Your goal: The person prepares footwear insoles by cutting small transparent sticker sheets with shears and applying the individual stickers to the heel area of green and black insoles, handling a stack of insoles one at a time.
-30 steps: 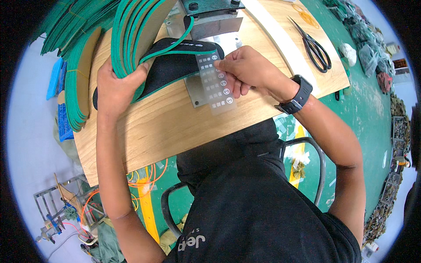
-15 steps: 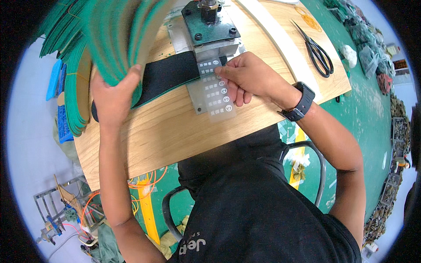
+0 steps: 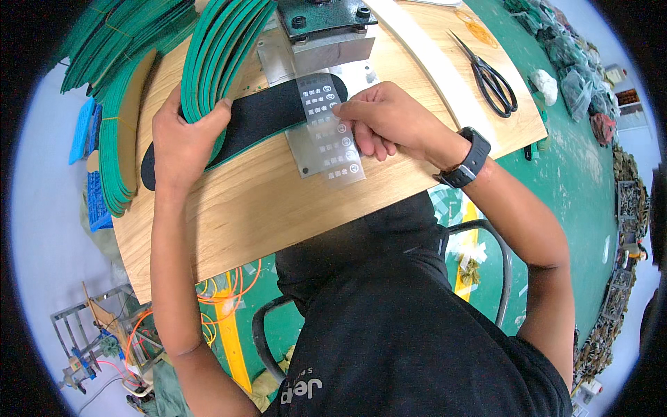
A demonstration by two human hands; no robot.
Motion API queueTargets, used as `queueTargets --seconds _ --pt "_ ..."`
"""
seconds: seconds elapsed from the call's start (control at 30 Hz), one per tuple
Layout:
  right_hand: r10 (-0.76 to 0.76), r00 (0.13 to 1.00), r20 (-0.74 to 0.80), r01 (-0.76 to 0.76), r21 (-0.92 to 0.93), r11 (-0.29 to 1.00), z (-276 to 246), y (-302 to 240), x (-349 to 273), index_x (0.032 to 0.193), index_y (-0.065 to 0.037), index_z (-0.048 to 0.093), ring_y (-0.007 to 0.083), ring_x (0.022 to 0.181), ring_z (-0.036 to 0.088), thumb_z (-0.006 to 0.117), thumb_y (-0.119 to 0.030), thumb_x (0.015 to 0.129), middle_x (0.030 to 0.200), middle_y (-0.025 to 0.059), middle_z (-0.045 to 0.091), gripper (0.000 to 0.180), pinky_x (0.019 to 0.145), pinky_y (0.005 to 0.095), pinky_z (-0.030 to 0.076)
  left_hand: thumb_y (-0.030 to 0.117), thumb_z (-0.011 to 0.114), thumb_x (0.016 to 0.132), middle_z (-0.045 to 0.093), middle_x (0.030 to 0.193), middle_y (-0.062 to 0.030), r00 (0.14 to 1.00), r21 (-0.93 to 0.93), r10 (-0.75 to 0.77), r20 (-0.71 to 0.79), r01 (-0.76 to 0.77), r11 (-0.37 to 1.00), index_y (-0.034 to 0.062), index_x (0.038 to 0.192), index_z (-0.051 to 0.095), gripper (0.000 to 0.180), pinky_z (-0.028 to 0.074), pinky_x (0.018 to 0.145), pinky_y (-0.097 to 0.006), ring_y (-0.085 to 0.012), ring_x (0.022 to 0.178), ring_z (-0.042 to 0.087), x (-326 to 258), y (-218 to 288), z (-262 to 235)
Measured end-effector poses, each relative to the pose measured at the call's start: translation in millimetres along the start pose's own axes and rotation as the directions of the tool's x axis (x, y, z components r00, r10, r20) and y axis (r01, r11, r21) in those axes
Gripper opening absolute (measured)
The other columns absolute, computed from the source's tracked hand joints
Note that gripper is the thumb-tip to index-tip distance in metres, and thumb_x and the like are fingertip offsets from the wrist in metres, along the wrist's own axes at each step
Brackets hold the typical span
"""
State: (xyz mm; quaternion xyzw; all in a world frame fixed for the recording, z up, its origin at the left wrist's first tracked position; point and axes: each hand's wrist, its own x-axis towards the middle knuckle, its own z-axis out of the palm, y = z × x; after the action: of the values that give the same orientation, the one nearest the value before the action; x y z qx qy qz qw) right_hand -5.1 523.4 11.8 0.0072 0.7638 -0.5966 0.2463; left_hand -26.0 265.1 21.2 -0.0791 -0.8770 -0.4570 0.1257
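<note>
My left hand (image 3: 182,146) is closed around a bundle of curved, green-edged insoles (image 3: 219,59), held upright at the left. Beneath it a single black insole (image 3: 267,115) lies flat, its left end partly behind that hand. Between right thumb and forefinger, my right hand (image 3: 392,121) pinches a clear film strip (image 3: 335,149) with rows of white printed marks. The strip's far end lies across the insole's right end; its near end extends over a metal plate (image 3: 301,153). Just beyond stands a press head (image 3: 333,52), a metal block under a dark bolted plate.
More green-edged insoles (image 3: 119,135) stand in banded stacks at the left of the wooden table (image 3: 243,208). A white curved strip (image 3: 431,66), black-handled scissors (image 3: 495,87) and yellow rubber bands (image 3: 479,31) are on the right. Bagged goods (image 3: 577,80) line the floor beyond.
The press head has moved up in the picture, uncovering more of the insole's right end. The bundle in my left hand, blurred before, has swung and is now steady. My right hand keeps its pinch.
</note>
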Motion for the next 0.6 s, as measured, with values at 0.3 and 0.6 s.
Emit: queueTargets --seconds 0.3,0.6 --pt "0.045 0.998 -0.042 -0.046 -0.033 0.998 3.2 -1.0 2.4 0.063 -0.004 0.058 0.0066 0.031 0.038 0.055 -0.021 0.091 0.043 0.0025 0.050 0.033 0.032 0.0197 0.028 0.018 0.067 0.072 0.060 0.072 -0.0037 0.999 0.012 -0.038 0.001 0.038 0.999 -0.0018 0.092 0.063 0.029 0.044 0.066 -0.025 -0.0085 0.065 0.051 -0.9 5.0 -1.6" --pt "0.059 0.998 0.001 -0.059 -0.030 0.998 0.9 0.7 1.8 0.066 -0.002 0.059 0.0111 0.035 0.050 0.057 -0.022 0.086 0.046 0.0052 0.055 0.028 0.032 0.0211 0.035 0.025 0.074 0.066 0.064 0.095 -0.0169 0.987 0.244 0.125 0.105 -0.148 0.959 0.0015 0.123 0.052 0.065 0.047 0.081 -0.033 -0.0253 0.086 0.061 -1.3 -1.0 9.5"
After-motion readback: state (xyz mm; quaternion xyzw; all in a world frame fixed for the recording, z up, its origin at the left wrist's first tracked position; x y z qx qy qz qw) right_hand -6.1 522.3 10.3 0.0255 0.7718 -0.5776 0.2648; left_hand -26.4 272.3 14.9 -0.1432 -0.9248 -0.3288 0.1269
